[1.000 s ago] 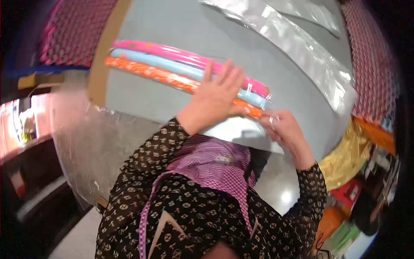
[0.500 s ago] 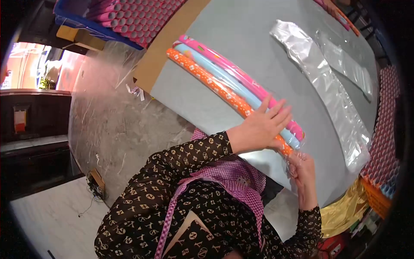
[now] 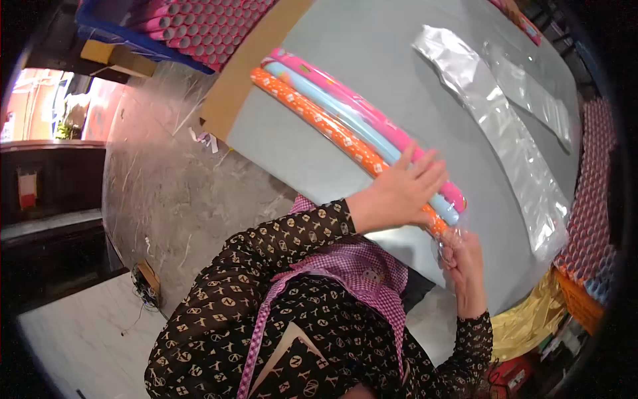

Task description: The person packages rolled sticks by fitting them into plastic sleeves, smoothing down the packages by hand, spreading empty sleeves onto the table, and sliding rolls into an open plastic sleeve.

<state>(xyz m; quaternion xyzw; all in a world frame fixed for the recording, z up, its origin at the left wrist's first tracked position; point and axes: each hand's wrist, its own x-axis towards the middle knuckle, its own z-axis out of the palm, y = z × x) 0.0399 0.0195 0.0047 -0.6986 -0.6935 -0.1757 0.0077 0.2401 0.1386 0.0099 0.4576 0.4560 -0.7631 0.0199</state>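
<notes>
Three rolls of wrapping paper lie side by side on the table: an orange one (image 3: 319, 120), a light blue one (image 3: 345, 122) and a pink one (image 3: 359, 106). Clear plastic film glints around them. My left hand (image 3: 402, 193) rests across the rolls close to their near end, fingers spread and stretched out. At that end, my right hand (image 3: 463, 259) is closed on the gathered end of the clear plastic sleeve (image 3: 454, 234), just past the orange roll.
On the grey table (image 3: 372, 40), a stack of clear plastic sleeves (image 3: 502, 139) lies to the right, with another thin sleeve (image 3: 538, 100) beyond it. A blue crate (image 3: 100, 30) of pink rolls (image 3: 199, 26) stands upper left. More rolls (image 3: 591, 199) stack along the right edge, above gold foil (image 3: 528, 326).
The view has shifted slightly. Both hands keep nearly the same places on the rolls and the plastic end.
</notes>
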